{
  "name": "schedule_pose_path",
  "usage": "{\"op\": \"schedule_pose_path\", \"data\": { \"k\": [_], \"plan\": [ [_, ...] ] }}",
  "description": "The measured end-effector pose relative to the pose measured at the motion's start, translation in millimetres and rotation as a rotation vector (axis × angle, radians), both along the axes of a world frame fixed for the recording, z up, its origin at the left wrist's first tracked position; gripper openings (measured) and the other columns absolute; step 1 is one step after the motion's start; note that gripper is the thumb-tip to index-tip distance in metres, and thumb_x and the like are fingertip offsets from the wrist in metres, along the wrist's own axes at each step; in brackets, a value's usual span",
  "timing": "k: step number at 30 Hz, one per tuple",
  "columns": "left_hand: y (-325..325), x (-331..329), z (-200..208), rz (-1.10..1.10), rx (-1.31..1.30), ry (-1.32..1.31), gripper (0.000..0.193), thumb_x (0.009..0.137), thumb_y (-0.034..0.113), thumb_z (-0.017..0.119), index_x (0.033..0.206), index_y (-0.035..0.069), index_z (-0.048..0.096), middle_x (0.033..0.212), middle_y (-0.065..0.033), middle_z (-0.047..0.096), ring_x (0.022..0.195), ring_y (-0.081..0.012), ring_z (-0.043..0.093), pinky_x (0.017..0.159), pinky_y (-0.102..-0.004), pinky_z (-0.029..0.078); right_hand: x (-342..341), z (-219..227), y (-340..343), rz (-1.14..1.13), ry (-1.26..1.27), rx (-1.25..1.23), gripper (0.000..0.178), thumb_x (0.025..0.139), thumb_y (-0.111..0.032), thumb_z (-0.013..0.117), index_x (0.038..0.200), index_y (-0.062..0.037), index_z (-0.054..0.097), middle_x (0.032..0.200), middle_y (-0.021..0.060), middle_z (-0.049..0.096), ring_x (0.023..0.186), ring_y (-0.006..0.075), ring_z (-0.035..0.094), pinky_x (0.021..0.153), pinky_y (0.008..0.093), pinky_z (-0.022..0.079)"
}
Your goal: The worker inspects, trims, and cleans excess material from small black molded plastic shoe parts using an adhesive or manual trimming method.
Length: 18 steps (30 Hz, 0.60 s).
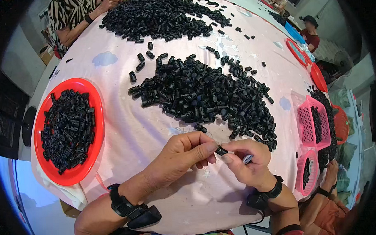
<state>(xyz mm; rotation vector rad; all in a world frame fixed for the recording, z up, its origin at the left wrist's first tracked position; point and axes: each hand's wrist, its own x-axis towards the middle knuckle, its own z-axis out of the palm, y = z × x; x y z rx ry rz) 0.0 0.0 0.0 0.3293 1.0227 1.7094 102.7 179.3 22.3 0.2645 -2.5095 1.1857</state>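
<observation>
My left hand (181,156) and my right hand (249,161) meet over the near part of the table. Between their thumbs and fingers is one small black cord lock (221,151), mostly covered by the fingertips. A small bluish-grey object (247,159) shows at my right hand's curled fingers; its kind is unclear. Just beyond my hands lies a heap of black barrel-shaped cord locks (195,88). A single cord lock (200,128) sits at the heap's near edge. Off to the left, a red plate (100,116) holds a pile of similar black pieces.
A larger black heap (155,15) lies at the far side, near a co-worker's arm (75,32). Pink baskets (325,125) and black pieces line the right edge, beside another person's arm (329,179). A patterned pink tablecloth (126,140) covers the table.
</observation>
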Motion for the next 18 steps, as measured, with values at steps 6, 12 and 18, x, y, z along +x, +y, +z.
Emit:
{"op": "schedule_pose_path", "data": {
  "k": [6,12,18],
  "plan": [
    [1.9,2.1,3.2,0.04,-0.042,-0.01,0.021,0.093,0.028,0.061,0.094,0.007,0.063,0.08,0.0014,0.062,0.071,-0.004,0.05,0.066,-0.0192,0.042,4.8,-3.1,-0.2,-0.096,-0.207,-0.199,0.018,0.083,-0.009,0.069,0.099,-0.0015,0.065,0.078,0.0058,0.068,0.062,0.0072,0.061,0.055,0.0198,0.047],
    [1.7,0.6,0.9,0.027,-0.05,0.02,0.024,0.092,0.031,0.061,0.092,0.008,0.063,0.078,0.0026,0.061,0.069,-0.0034,0.05,0.064,-0.0191,0.042,1.4,0.9,-3.4,-0.089,-0.257,-0.41,0.018,0.089,-0.013,0.064,0.1,0.0008,0.064,0.082,0.0037,0.066,0.071,0.0061,0.057,0.064,0.0207,0.045],
    [4.3,2.1,-3.0,0.017,-0.036,0.007,0.025,0.092,0.032,0.061,0.091,0.008,0.063,0.077,0.0029,0.06,0.07,-0.0027,0.05,0.063,-0.0184,0.041,1.1,0.7,-1.3,-0.102,-0.375,-0.588,0.017,0.091,-0.013,0.061,0.098,0.0016,0.064,0.083,0.0017,0.063,0.073,0.0051,0.053,0.067,0.0205,0.044]
  ]
}}
